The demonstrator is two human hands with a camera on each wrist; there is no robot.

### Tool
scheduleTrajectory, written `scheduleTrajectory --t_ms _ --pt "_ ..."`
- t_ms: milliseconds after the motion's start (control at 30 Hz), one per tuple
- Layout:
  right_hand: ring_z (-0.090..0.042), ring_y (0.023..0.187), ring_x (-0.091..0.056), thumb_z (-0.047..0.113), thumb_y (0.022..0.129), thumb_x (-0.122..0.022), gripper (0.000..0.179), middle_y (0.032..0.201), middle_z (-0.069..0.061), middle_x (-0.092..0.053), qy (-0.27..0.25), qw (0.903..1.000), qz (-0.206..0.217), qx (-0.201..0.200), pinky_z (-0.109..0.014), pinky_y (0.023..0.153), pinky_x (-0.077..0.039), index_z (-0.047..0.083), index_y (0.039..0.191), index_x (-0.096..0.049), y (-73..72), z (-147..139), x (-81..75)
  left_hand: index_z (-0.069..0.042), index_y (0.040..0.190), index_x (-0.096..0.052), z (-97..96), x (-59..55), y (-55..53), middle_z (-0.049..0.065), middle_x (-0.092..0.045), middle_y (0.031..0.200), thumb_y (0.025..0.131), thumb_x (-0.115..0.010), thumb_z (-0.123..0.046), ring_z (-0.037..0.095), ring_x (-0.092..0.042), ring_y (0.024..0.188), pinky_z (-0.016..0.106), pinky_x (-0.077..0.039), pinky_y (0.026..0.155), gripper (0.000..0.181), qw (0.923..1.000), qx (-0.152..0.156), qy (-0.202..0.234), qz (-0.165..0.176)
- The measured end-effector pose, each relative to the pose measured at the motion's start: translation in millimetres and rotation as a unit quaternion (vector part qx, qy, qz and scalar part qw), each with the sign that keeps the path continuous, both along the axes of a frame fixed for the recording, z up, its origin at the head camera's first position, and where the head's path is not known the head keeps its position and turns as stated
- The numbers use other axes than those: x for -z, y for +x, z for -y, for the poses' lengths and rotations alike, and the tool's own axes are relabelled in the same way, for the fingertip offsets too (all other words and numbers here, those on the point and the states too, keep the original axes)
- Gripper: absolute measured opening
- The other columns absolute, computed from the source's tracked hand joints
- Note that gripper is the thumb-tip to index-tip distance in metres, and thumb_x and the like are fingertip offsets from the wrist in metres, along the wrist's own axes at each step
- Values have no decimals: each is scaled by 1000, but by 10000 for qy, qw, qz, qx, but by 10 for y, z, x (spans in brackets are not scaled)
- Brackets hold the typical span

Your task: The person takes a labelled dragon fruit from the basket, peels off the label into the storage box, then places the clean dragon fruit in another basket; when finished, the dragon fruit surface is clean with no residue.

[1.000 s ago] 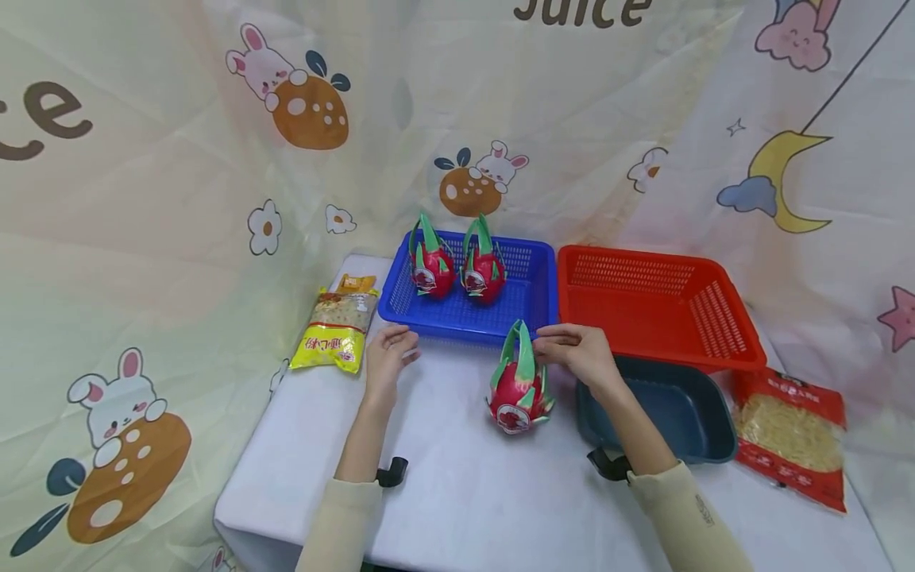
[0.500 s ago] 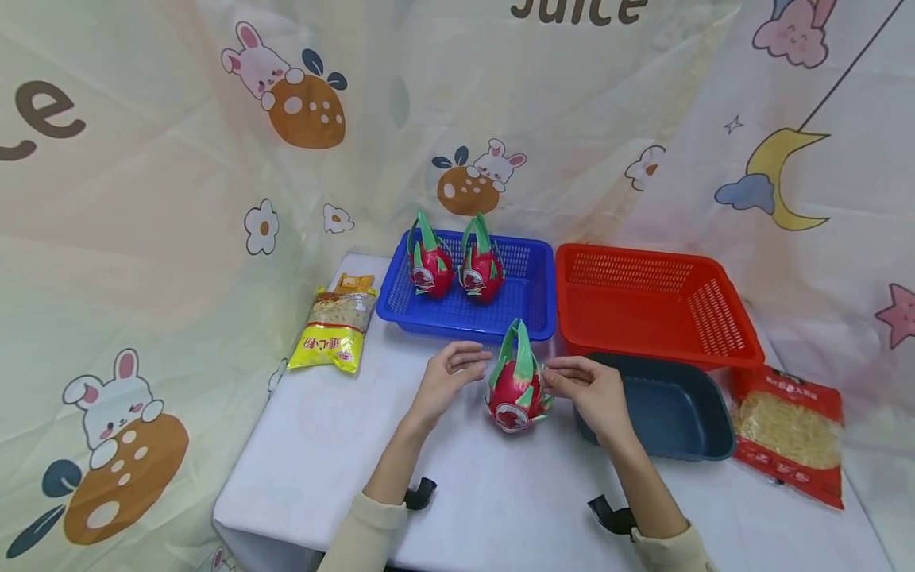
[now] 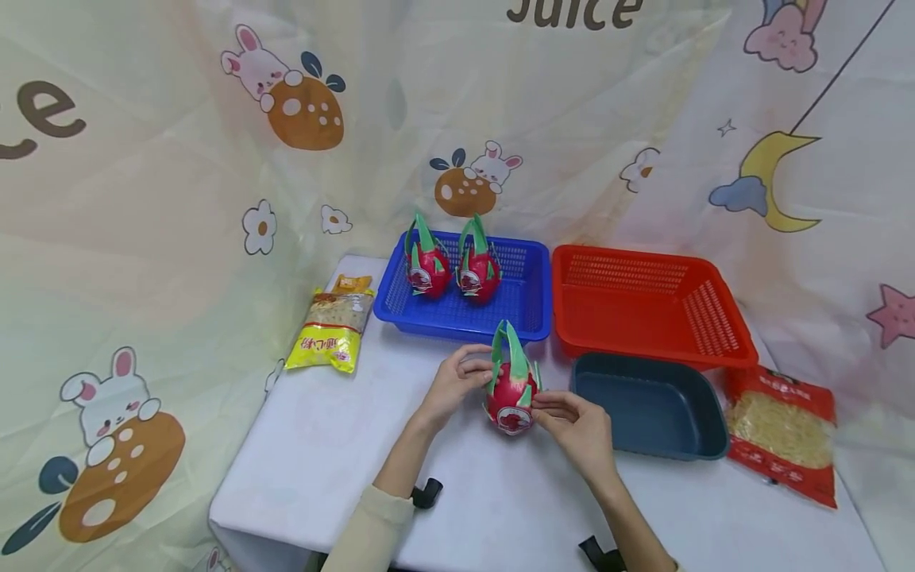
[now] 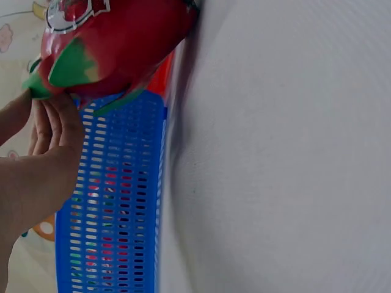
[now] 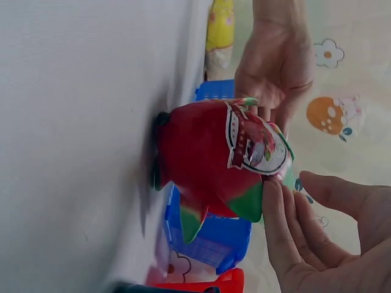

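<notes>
A red dragon fruit (image 3: 511, 389) with green leaf tips, a tall green loop on top and a round label stands upright on the white table, between my hands. My left hand (image 3: 457, 381) is at its left side; in the left wrist view, thumb and fingertips (image 4: 59, 113) pinch at a green leaf. From the right, my right hand (image 3: 577, 429) touches its lower side; in the right wrist view its straight fingers (image 5: 276, 210) meet the fruit beside a leaf, the thumb apart. Two similar dragon fruits, the left one (image 3: 429, 272) and the right one (image 3: 479, 276), sit in the blue basket (image 3: 529, 278) behind.
Right of the blue basket is a red basket (image 3: 629, 302), with a dark teal tray (image 3: 643, 409) in front of it. A red packet (image 3: 782, 433) lies at the far right. At the left lies a yellow packet (image 3: 330, 330), with a small orange packet (image 3: 353, 284) behind it.
My left hand has come in from the left to the dragon fruit. My right hand has dropped from beside the green loop to the lower side. The fruit's label has turned slightly.
</notes>
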State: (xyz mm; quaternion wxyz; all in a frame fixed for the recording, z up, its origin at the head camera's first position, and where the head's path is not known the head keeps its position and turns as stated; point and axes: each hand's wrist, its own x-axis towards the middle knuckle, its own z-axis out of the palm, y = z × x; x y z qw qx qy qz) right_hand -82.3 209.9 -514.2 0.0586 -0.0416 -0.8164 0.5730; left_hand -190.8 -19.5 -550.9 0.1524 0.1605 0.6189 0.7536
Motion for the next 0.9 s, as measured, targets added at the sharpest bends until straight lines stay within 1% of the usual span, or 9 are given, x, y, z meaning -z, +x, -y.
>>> scheduleTrajectory --t_ms 67,167,333,433,500,567,700,800,900 --pt "-17 91 -77 15 86 -88 27 102 -4 -79 63 9999 -99 115 -23 79 -62 12 111 -79 22 7 19 -2 143 -56 -15 -10 -10 13 -74 111 100 -68 -2 15 -72 100 26 -59 86 45 9998 88 110 126" --pt "-15 90 -77 17 86 -88 27 101 -3 -79 269 9993 -192 178 -22 77 -62 13 111 -79 55 15 36 0 142 -55 -42 -26 -12 9 -75 106 99 -66 3 15 -73 97 26 -60 82 45 9989 78 340 321" --pt "-12 86 -76 15 83 -91 27 98 1 -79 668 9962 -454 324 -20 74 -61 15 107 -80 104 27 41 4 144 -50 -94 -40 30 3 -76 99 96 -68 7 13 -74 89 27 -62 78 50 9955 -76 696 645" --pt "-11 85 -76 13 82 -91 27 98 3 -79 763 9948 -611 271 -20 75 -61 15 107 -80 105 36 39 6 143 -50 -117 -31 38 1 -77 96 96 -68 8 12 -75 84 25 -62 74 50 9934 -203 833 759" --pt "-11 85 -76 14 83 -91 26 97 4 -79 786 9945 -668 198 -21 75 -61 16 106 -80 100 41 41 8 143 -48 -130 -21 31 0 -77 95 96 -67 9 12 -75 83 24 -61 73 51 9924 -234 908 799" --pt "-11 85 -75 15 83 -91 24 96 5 -79 813 9940 -716 170 -21 75 -61 17 104 -80 95 42 48 10 144 -46 -143 -16 25 0 -77 94 96 -67 9 11 -74 83 24 -61 72 52 9917 -207 945 846" --pt "-11 82 -74 14 80 -93 23 90 7 -78 801 9936 -743 283 -21 73 -61 19 100 -81 105 47 52 11 146 -43 -169 -12 24 -2 -77 93 96 -67 9 10 -74 82 24 -61 74 55 9915 -98 887 947" --pt "-10 79 -74 14 79 -94 24 88 7 -77 818 9931 -762 343 -21 72 -61 17 99 -81 110 65 48 11 145 -45 -176 -24 30 -2 -77 93 95 -68 9 10 -74 81 25 -62 73 55 9915 -139 809 1009" --pt "-9 77 -74 16 79 -94 24 87 5 -78 890 9921 -804 361 -20 72 -61 15 98 -81 95 87 42 11 143 -47 -175 -46 36 0 -78 92 94 -69 10 10 -73 80 26 -62 73 54 9917 -259 742 1019"
